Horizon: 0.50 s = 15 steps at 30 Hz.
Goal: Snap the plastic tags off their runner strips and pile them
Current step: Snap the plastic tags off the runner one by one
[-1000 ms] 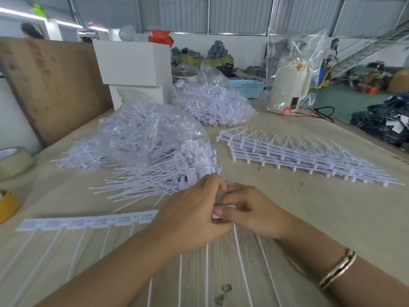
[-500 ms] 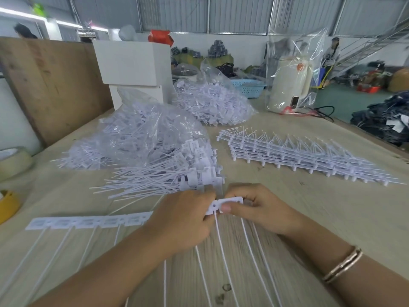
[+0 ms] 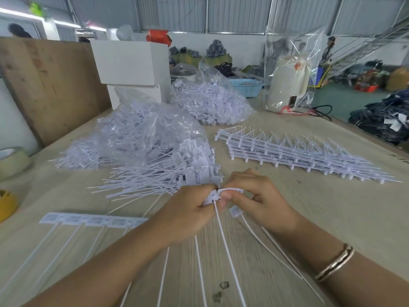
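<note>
Both hands together at the middle of the counter (image 3: 332,218), toward its near edge. Left hand (image 3: 188,216) curled round the heads of a white tag strip (image 3: 213,196), thumb on top; right hand (image 3: 259,200) pinching the same strip from the other side, fingertips touching the left hand's. Thin tails (image 3: 228,251) fanning down from the grip toward the near edge. One loose tag head (image 3: 235,211) hanging just under the right hand. Second tag strip (image 3: 93,219) flat near the left edge, partly hidden behind the left forearm. Pile of separated tags (image 3: 177,173) just beyond the hands, touching a clear bag of tags (image 3: 137,138) behind it. Another bag of tags (image 3: 210,103) farther back. Stack of runner strips (image 3: 298,156) toward the right edge. Tape rolls (image 3: 13,160) at the left edge. Bangle (image 3: 335,262) on the right wrist
</note>
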{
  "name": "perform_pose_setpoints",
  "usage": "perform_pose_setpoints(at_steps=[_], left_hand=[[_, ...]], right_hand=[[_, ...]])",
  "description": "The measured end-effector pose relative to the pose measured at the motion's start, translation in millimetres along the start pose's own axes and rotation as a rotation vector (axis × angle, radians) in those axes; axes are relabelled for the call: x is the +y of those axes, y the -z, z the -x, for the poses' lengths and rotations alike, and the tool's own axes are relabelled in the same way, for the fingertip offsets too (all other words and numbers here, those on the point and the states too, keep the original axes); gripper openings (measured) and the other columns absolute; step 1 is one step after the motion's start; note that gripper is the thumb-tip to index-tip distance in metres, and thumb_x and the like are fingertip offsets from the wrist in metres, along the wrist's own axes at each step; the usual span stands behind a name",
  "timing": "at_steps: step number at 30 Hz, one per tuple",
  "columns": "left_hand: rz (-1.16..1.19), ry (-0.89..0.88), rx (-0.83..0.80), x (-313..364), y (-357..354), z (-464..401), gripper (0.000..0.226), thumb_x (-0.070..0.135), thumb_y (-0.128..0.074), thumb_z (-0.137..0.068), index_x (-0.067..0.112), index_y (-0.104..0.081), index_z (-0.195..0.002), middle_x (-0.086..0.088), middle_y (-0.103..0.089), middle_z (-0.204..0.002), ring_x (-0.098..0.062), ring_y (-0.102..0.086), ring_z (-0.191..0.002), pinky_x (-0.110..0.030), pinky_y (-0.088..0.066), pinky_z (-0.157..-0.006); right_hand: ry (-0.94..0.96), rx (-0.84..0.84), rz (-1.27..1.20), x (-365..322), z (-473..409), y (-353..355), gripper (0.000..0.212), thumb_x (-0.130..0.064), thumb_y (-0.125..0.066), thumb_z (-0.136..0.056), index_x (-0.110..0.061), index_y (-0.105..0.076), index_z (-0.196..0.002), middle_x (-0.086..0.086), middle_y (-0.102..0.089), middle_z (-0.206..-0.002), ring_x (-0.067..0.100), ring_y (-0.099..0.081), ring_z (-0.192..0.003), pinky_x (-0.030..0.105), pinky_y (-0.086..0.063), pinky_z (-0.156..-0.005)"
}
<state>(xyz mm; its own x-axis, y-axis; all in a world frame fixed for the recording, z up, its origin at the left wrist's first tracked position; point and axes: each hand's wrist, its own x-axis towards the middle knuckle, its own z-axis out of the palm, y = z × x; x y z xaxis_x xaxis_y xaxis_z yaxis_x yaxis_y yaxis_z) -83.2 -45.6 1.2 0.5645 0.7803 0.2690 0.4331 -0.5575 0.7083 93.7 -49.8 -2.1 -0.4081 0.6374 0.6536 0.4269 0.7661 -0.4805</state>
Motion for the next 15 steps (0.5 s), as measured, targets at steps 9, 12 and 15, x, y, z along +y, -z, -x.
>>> perform_pose_setpoints(at_steps=[9, 12, 15], left_hand=[[-0.114, -0.057, 0.022, -3, 13, 6, 0.015, 0.016, -0.058, -0.089, 0.025, -0.049, -0.081, 0.016, -0.045, -0.051, -0.001, -0.04, -0.046, -0.013, -0.029, -0.048], [-0.356, -0.035, -0.04, -6, 8, 7, 0.023, 0.021, -0.053, -0.086, 0.033, -0.038, -0.1, 0.016, -0.048, -0.058, -0.003, -0.041, -0.048, -0.022, -0.025, -0.047], [-0.462, -0.012, -0.042, -8, 7, 8, 0.03, 0.024, -0.049, -0.085, 0.036, -0.027, -0.102, 0.009, -0.049, -0.077, -0.007, -0.044, -0.06, -0.03, -0.035, -0.056]], right_hand=[[-0.373, -0.051, -0.213, 21, 7, 39, 0.017, -0.02, -0.064, -0.085, -0.011, -0.071, -0.073, 0.002, -0.063, -0.072, 0.01, -0.058, -0.071, 0.016, -0.043, -0.072], [-0.341, -0.251, 0.066, 33, 8, 31, 0.012, -0.017, -0.07, -0.082, -0.005, -0.074, -0.083, 0.004, -0.062, -0.087, 0.011, -0.056, -0.084, 0.023, -0.041, -0.084], [-0.321, -0.312, 0.272, 36, 8, 27, 0.019, -0.025, -0.073, -0.081, -0.016, -0.073, -0.098, -0.006, -0.059, -0.096, 0.011, -0.053, -0.094, 0.034, -0.04, -0.091]])
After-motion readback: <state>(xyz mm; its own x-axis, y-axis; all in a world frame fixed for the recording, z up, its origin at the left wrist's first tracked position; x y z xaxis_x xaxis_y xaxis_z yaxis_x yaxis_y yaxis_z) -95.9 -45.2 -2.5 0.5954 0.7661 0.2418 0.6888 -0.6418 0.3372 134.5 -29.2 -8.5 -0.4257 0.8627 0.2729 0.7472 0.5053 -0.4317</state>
